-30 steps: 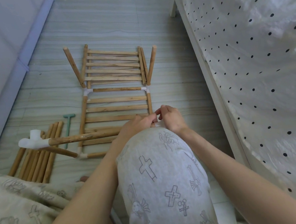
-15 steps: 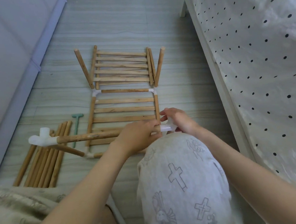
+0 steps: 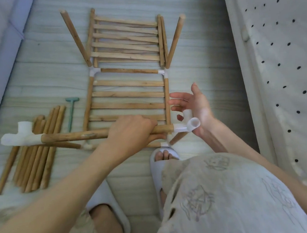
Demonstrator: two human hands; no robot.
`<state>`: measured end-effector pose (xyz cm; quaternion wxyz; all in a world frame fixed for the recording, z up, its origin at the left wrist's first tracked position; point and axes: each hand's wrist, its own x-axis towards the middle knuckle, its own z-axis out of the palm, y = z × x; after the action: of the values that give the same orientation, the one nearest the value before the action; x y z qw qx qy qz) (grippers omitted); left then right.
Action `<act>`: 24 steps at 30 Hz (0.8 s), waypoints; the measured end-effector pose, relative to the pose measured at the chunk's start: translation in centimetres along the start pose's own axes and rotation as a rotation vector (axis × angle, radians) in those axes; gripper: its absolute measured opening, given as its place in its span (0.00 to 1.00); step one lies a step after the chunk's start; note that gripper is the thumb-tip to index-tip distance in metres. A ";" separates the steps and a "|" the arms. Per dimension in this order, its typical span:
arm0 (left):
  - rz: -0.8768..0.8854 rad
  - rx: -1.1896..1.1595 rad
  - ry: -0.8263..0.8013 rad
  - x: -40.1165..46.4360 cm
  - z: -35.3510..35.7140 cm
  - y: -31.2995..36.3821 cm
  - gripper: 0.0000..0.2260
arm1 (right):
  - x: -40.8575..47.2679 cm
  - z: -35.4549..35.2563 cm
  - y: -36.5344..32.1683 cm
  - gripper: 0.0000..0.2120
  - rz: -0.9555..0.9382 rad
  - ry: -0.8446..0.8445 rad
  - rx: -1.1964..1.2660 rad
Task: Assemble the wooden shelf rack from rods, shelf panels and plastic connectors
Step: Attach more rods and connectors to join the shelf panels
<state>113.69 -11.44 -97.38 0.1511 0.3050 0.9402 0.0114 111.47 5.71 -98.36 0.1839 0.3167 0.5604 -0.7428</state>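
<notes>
My left hand [image 3: 131, 130] grips a wooden rod [image 3: 72, 136] held level above the floor. A white plastic connector [image 3: 21, 135] caps the rod's left end and another white connector [image 3: 188, 125] sits on its right end. My right hand [image 3: 196, 104] is spread, fingers apart, its palm resting against that right connector. Beneath lies the partly built rack [image 3: 128, 92]: slatted shelf panels framed by rods and white corner connectors [image 3: 94, 71], with two rods [image 3: 74, 37] sticking up at the far corners.
A bundle of loose rods [image 3: 34, 152] lies on the floor at the left, with a small green tool [image 3: 71, 113] beside it. A bed with dotted sheet [image 3: 284, 66] runs along the right. A wall base [image 3: 3, 61] lines the left. My slippered feet [image 3: 162, 156] are near the rack.
The view has tilted down and closer. My right hand has opened from pinching the right connector to a spread palm against it. The left hand still holds the rod.
</notes>
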 end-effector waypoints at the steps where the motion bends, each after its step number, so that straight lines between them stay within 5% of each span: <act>1: 0.013 0.003 0.000 0.2 0.1 0.0 0.18 | 0.1 0.0 0.0 0.31 0.003 0.003 -0.002; 12: -0.015 -0.065 0.030 1.5 -0.5 0.7 0.22 | 0.3 0.2 -1.8 0.25 -0.012 0.009 -0.052; 20: -0.043 -0.026 0.107 3.0 -0.4 2.2 0.24 | -0.9 -0.6 -3.7 0.16 -0.027 0.176 -0.710; 24: -0.032 -0.097 0.080 3.5 -0.3 2.2 0.23 | -1.3 -0.3 -2.6 0.16 -0.177 0.297 -0.698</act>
<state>112.18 -7.59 -97.79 0.1280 0.2814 0.9487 0.0666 110.88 6.67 -95.67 0.1327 0.2897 0.8252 -0.4664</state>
